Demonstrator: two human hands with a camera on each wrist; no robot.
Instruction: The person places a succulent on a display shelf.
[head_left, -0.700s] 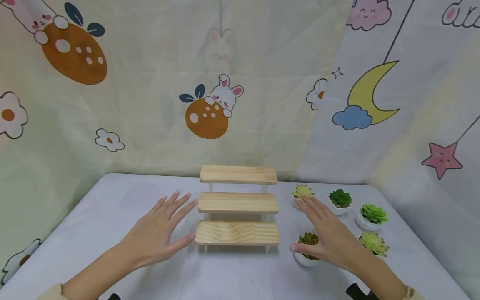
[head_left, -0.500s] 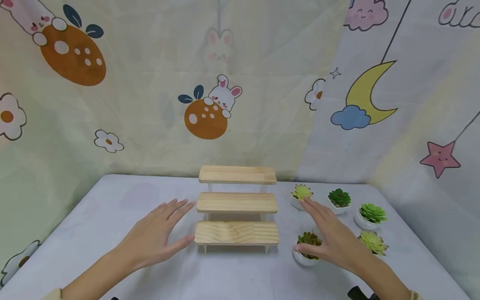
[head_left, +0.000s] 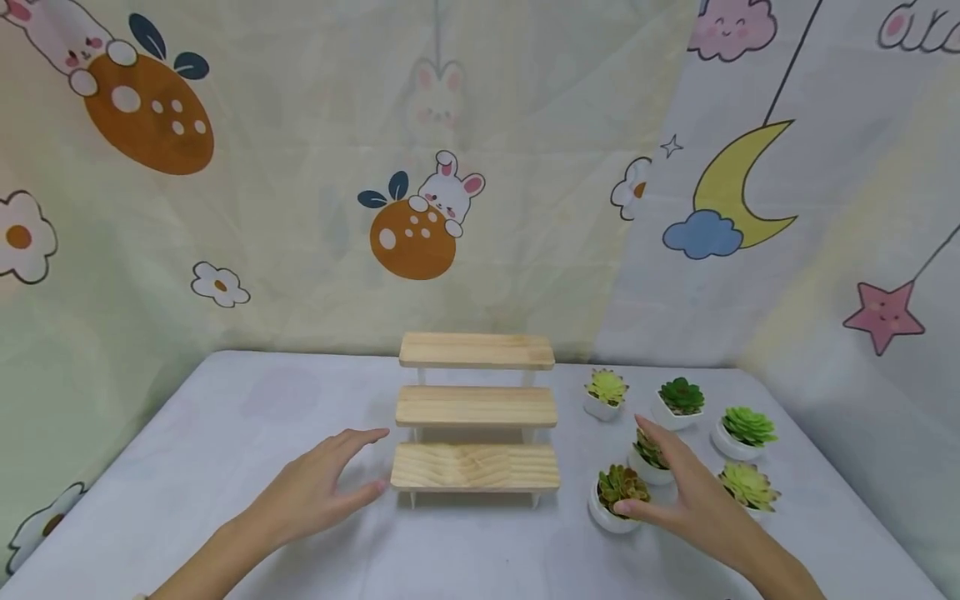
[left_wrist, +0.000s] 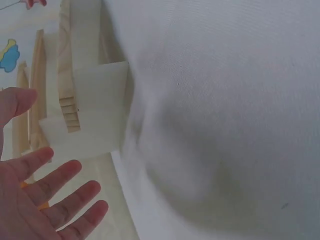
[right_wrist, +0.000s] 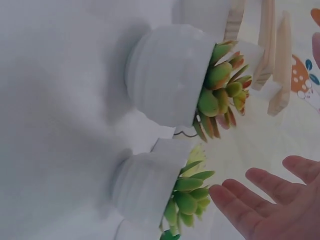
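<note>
A three-tier wooden display stand (head_left: 476, 467) with pale supports stands in the middle of the table. Left of it hovers my left hand (head_left: 315, 487), fingers spread and holding nothing; its fingertips (left_wrist: 45, 155) show near the tiers in the left wrist view. My right hand (head_left: 697, 508) is over the potted succulents with thumb and fingers apart. Nearest its thumb is a reddish-green succulent (head_left: 621, 487) in a white ribbed pot (right_wrist: 167, 75). Behind that, partly covered by the fingers, is another green succulent (head_left: 647, 450). I cannot tell whether the thumb touches leaves.
On the right of the table (head_left: 555, 550) stand more succulents in white pots: a yellow-green one (head_left: 606, 387), a dark green one (head_left: 681, 396), a bright green one (head_left: 748, 427) and a light one (head_left: 750, 485). A printed curtain (head_left: 300, 167) hangs behind.
My right hand has moved right and lower, uncovering the back yellow-green succulent and part of another. My left hand has turned and sunk slightly beside the stand. The pots have stayed put.
</note>
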